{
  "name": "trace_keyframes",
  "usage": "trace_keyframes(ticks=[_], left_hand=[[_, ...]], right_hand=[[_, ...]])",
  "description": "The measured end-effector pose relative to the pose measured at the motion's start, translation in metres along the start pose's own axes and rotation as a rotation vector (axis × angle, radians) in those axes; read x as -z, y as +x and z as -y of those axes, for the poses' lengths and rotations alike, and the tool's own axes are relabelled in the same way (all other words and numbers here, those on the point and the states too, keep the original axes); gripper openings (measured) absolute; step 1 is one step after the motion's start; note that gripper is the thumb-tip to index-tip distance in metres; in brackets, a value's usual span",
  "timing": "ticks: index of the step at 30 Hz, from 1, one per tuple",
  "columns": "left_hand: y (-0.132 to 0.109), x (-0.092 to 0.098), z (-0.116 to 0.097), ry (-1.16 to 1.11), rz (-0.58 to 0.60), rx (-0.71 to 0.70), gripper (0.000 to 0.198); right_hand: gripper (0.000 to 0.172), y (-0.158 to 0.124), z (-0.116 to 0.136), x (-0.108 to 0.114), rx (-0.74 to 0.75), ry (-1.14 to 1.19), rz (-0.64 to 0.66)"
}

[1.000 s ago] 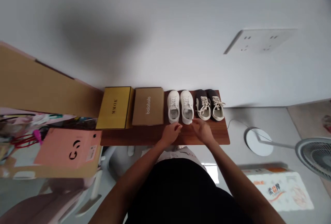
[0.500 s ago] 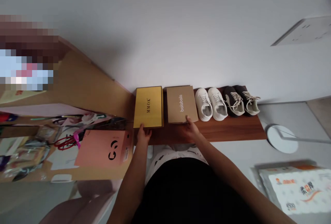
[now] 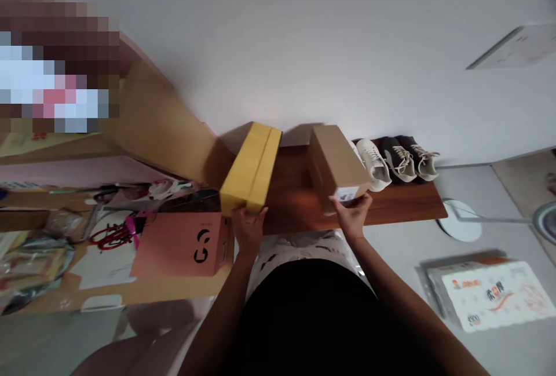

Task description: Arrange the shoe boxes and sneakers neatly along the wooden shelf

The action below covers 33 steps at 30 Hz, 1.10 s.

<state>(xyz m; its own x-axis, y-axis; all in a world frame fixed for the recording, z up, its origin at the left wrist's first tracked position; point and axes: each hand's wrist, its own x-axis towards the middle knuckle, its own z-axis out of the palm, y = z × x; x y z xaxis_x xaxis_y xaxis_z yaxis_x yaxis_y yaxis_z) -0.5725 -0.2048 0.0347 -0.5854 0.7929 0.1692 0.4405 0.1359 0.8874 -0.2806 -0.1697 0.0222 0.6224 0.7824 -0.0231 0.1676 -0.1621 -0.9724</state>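
Observation:
My left hand (image 3: 249, 228) grips the near end of a yellow shoebox (image 3: 251, 166), which is tipped on its side and slanted. In my right hand (image 3: 353, 214) is the near end of a brown cardboard shoebox (image 3: 336, 159), also turned up on its side, with a white label by my fingers. Both boxes are over a dark reddish wooden shelf (image 3: 291, 190). White sneakers (image 3: 374, 164) stand right of the brown box, which partly hides one of them. Black sneakers with pale laces (image 3: 402, 159) are farther right.
On the left, a desk holds a pink box (image 3: 178, 244), red-handled scissors (image 3: 113, 237) and plastic packets (image 3: 39, 260). A white wall rises behind the shelf. To the right are a round white base (image 3: 461, 222) and a wrapped white pack (image 3: 499, 295) on the floor.
Both shoeboxes have gone from lying flat, lids up, to tipped on their sides. The brown one has shifted right, against the white sneakers. Both hands now grip the boxes' near ends.

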Motion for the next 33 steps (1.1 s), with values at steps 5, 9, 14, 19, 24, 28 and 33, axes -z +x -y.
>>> trace_keyframes(ticks=[5, 9, 14, 19, 24, 28, 33], left_hand=[[-0.002, -0.019, 0.014, 0.490, 0.300, -0.358, 0.019], [-0.009, -0.037, 0.038, 0.777, 0.612, -0.433, 0.027], [-0.014, -0.044, 0.064, 0.899, 0.834, -0.397, 0.050], [-0.006, -0.047, 0.064, 0.921, 0.864, -0.384, 0.052], [-0.006, -0.046, 0.063, 0.903, 0.862, -0.449, 0.054], [-0.010, -0.041, 0.069, 0.908, 0.814, -0.457, 0.057], [-0.021, -0.032, 0.075, 0.783, 0.786, -0.393, 0.050]], right_hand=[[0.030, 0.003, -0.010, -0.019, 0.405, -0.435, 0.406], [0.027, -0.002, -0.026, -0.041, 0.597, -0.806, 0.688], [0.030, -0.010, -0.039, -0.048, 0.612, -1.103, 0.861], [0.028, 0.004, -0.031, -0.052, 0.522, -1.175, 0.894], [0.026, 0.011, -0.021, -0.055, 0.464, -1.111, 0.932], [0.029, 0.003, -0.019, -0.048, 0.466, -1.051, 0.926], [0.032, 0.009, -0.025, -0.002, 0.549, -0.742, 0.932]])
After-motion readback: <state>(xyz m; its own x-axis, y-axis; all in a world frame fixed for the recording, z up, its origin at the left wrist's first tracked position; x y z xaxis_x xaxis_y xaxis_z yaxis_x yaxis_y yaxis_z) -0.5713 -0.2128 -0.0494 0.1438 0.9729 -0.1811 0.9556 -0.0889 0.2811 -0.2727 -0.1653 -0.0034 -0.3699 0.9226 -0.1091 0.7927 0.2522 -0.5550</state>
